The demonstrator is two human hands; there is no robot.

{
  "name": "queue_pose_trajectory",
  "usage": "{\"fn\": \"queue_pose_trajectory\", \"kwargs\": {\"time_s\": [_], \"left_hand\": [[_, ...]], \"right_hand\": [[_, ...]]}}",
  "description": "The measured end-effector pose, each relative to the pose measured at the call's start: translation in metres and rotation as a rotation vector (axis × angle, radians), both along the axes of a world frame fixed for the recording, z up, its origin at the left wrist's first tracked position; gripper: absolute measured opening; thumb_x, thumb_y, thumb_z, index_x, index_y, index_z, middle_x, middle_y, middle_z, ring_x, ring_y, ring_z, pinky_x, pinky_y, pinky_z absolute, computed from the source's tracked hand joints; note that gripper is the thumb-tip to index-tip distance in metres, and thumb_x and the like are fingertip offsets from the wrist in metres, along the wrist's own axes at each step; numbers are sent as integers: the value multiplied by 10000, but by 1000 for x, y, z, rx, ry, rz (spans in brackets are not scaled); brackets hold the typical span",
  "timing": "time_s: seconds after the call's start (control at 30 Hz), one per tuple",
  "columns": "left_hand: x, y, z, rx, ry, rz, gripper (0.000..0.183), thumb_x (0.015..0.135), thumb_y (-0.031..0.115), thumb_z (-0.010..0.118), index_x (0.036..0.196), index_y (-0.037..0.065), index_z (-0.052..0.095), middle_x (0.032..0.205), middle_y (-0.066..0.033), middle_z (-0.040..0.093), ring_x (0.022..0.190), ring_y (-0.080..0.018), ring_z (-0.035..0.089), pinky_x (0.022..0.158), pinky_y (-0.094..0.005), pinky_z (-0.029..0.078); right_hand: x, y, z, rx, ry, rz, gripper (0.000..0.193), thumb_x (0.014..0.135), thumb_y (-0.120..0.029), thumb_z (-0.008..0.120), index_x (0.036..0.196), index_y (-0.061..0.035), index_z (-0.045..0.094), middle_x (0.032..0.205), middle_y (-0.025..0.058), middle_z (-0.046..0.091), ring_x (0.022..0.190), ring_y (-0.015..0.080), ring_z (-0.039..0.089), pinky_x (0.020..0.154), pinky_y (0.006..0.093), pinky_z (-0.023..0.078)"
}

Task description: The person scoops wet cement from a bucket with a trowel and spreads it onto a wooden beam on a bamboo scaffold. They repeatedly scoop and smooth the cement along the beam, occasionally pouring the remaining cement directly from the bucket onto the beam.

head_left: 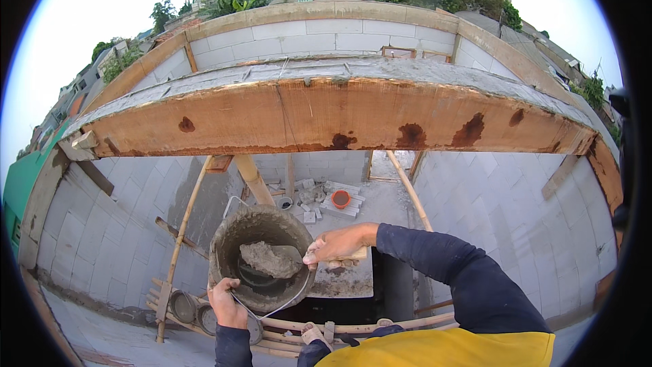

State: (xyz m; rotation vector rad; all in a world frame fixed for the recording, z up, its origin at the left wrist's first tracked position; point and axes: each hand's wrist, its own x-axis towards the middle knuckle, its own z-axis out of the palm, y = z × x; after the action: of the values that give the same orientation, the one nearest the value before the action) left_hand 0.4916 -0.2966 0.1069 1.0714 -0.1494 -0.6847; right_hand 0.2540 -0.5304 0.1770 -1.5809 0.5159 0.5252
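Observation:
A mortar-caked bucket (261, 297) with a wire handle (293, 297) hangs between my hands, its mouth facing me. Inside lies a grey lump of wet mortar (266, 259), with a smoother grey patch beside it that I cannot make out. My left hand (228, 304) grips the near left rim by the wire, its thumb over the edge. On the right rim, where the handle joins, the fingers of my right hand (337, 242) are closed. Just under that hand shows a pale wooden piece (353, 256); whether I touch it cannot be told.
A concrete-topped beam with wooden formwork (326, 115) crosses ahead. Bamboo poles (407, 187) rise below it. My feet are by bamboo scaffolding (367, 328), near more buckets (183, 306). Far below are an orange bucket (341, 198) and stacked blocks (350, 209), between block walls (502, 231).

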Motion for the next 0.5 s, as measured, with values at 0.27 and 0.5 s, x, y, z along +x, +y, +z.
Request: {"fn": "queue_pose_trajectory", "kwargs": {"time_s": [0.27, 0.5], "left_hand": [[69, 50, -31, -2, 246, 50, 233, 698, -34, 553, 907, -11, 653, 936, -69, 660, 846, -214, 625, 800, -359, 532], [88, 94, -49, 175, 280, 55, 170, 764, 32, 595, 924, 16, 651, 971, -100, 674, 981, -251, 662, 943, -403, 536]], "right_hand": [[-43, -45, 185, -281, -208, -200, 517, 1044, -555, 549, 1182, -82, 708, 595, -26, 487, 496, 81, 490, 466, 283, 437], [-63, -76, 307, -660, -423, -442, 480, 1039, -488, 585, 1216, -59, 709, 579, -25, 528, 476, 79, 500, 433, 253, 422]]}}
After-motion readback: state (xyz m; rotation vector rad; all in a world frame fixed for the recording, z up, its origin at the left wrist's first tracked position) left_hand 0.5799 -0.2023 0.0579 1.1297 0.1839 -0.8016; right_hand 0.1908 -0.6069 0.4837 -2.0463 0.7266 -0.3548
